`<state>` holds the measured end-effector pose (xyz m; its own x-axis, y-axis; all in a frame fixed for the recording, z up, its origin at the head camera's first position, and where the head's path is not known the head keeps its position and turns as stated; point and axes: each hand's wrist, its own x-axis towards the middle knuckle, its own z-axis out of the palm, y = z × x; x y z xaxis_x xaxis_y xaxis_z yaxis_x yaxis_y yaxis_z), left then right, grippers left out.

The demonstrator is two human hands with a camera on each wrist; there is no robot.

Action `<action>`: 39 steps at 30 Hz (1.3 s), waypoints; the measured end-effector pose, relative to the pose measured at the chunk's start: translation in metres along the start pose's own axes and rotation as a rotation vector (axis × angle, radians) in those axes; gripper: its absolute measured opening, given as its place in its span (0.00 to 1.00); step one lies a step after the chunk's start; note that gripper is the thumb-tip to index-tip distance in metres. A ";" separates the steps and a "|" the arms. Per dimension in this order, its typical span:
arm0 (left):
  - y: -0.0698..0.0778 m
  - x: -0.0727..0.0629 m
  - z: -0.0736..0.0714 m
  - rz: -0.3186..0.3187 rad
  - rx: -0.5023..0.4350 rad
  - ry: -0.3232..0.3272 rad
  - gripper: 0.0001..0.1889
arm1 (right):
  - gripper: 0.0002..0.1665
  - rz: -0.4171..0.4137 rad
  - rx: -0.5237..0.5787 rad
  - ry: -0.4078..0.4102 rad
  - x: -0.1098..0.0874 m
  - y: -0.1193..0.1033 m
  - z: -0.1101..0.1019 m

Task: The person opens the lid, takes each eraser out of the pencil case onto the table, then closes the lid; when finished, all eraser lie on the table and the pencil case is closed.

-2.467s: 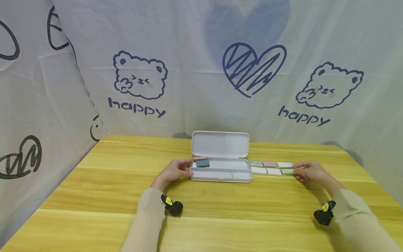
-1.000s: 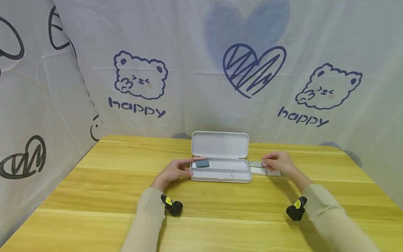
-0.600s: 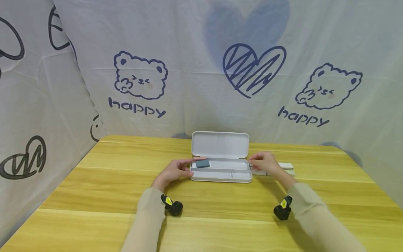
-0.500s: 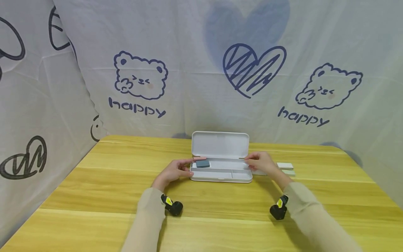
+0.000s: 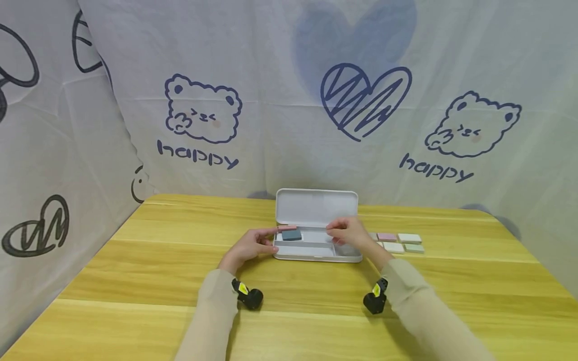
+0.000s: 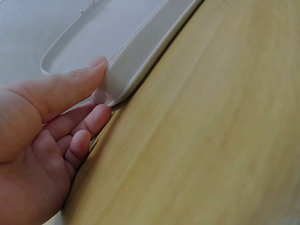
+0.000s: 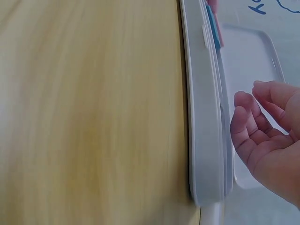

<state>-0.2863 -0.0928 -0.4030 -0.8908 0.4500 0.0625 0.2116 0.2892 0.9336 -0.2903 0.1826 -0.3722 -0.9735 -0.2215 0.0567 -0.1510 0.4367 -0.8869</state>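
A white pencil case (image 5: 298, 257) stands open on the table, its lid (image 5: 311, 206) raised at the back. My left hand (image 5: 249, 244) grips its left end; in the left wrist view the thumb (image 6: 84, 79) lies at the rim and the fingers curl against the outside of the corner. Inside the case at the left lie a dark blue-grey block (image 5: 291, 235) and a pink block (image 5: 287, 228), both like erasers. My right hand (image 5: 351, 233) hovers over the case's right half, fingers loosely bent, nothing visible between thumb and fingertips in the right wrist view.
Right of the case several small eraser-like blocks lie in two rows, among them a pink one (image 5: 387, 236), a white one (image 5: 409, 238) and a pale green one (image 5: 414, 248). My right hand partly covers the nearest. A printed curtain (image 5: 271, 110) hangs behind the wooden table (image 5: 289, 321).
My right hand has moved left, from the far end of the block rows across them to over the pencil case. My left hand has stayed on the case's left end.
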 end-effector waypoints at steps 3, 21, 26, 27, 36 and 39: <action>0.001 0.000 0.001 -0.024 -0.004 0.009 0.28 | 0.11 0.005 -0.008 -0.008 0.003 -0.003 0.008; 0.000 0.000 0.001 -0.035 -0.025 0.010 0.28 | 0.16 0.064 -0.026 0.002 0.015 -0.015 0.041; 0.001 -0.001 0.000 -0.038 -0.029 0.015 0.28 | 0.20 0.097 -0.073 -0.006 0.018 -0.014 0.044; 0.001 -0.001 0.000 -0.036 -0.027 0.016 0.28 | 0.21 0.106 -0.080 -0.004 0.019 -0.014 0.044; 0.001 -0.002 0.000 -0.028 -0.033 0.017 0.28 | 0.23 0.089 -0.106 0.014 0.022 -0.012 0.048; 0.000 -0.002 0.000 -0.029 -0.025 0.021 0.28 | 0.24 0.088 -0.118 0.019 0.023 -0.011 0.049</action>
<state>-0.2848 -0.0938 -0.4025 -0.9048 0.4237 0.0426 0.1757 0.2803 0.9437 -0.3022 0.1302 -0.3833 -0.9868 -0.1616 -0.0093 -0.0828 0.5535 -0.8287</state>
